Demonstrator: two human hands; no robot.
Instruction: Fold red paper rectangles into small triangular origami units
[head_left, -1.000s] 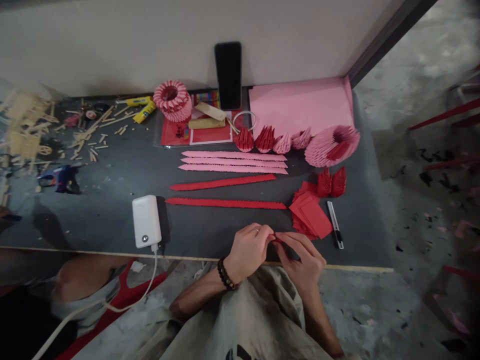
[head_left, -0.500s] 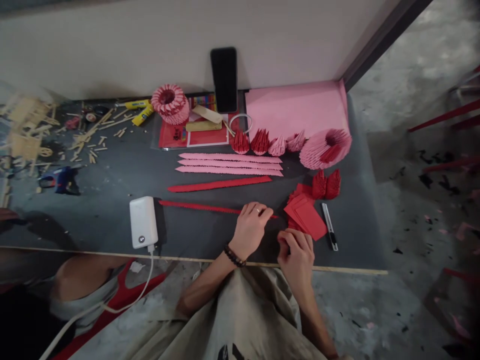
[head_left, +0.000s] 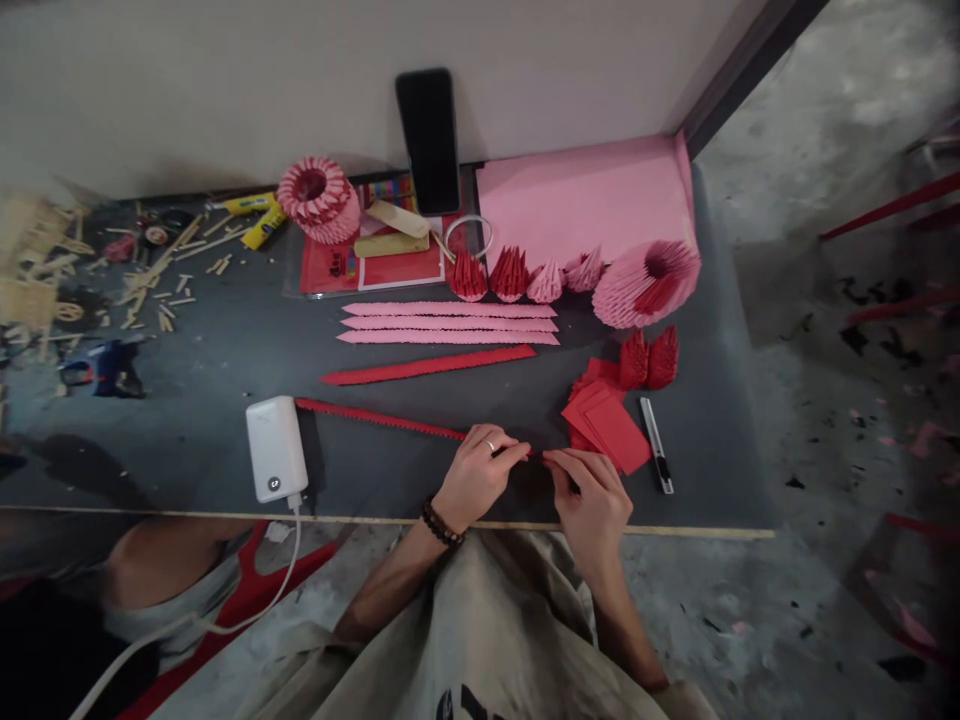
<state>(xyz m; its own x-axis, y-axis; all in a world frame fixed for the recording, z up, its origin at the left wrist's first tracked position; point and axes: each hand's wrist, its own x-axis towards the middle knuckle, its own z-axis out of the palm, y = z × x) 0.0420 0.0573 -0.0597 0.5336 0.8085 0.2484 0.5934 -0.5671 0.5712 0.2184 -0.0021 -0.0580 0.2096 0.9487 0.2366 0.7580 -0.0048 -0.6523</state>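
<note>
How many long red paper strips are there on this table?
2. The straight red strip lies on the near side of the pink strips; the nearer red strip runs from beside the white power bank to the left hand, which hides part of it.

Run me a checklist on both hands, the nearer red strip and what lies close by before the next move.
1. Left hand on the nearer red strip: ok, holding it toward its right end.
2. Right hand grip: cannot tell; its fingertips are at a bit of red beside the left hand.
3. Strip's left end free of the white power bank: cannot tell; very close, contact unclear.
4. Utility knife apart from the right hand: ok.
5. Red paper pieces squared up: not ok, fanned out.
</note>
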